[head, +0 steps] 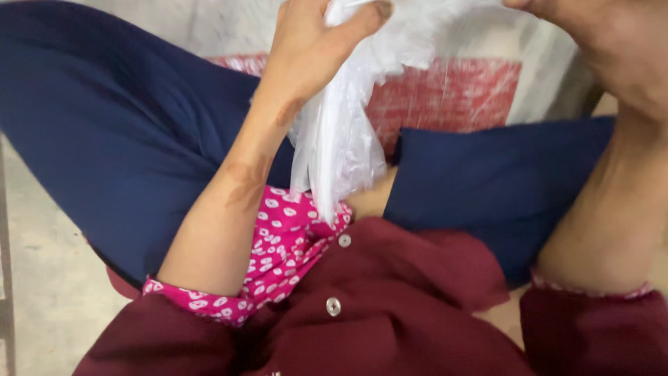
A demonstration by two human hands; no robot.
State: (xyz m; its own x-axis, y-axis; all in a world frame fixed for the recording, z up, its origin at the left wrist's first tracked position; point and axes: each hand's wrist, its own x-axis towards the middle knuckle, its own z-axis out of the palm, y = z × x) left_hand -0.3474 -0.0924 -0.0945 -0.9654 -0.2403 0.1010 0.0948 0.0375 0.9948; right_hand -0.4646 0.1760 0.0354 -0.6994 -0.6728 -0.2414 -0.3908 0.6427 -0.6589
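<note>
Pinched between thumb and fingers, the left hand (306,52) grips one clear plastic bag (341,132) that hangs down over the lap. At the top right the right hand (612,49) touches the bag's upper edge; its grip cannot be told. Behind lies one white sack (445,90) with a red rectangular print.

Clear plastic bag (341,132): thin, whitish, crumpled, hung at upper centre, tapering down to a point over the lap. Top bunched between left hand (306,49) and right hand (612,49), thumb of the left pressed on the film. Behind it stood a large sack (480,87): white woven plastic, with a red printed rectangular panel across its face. No screens or signs in view.
</note>
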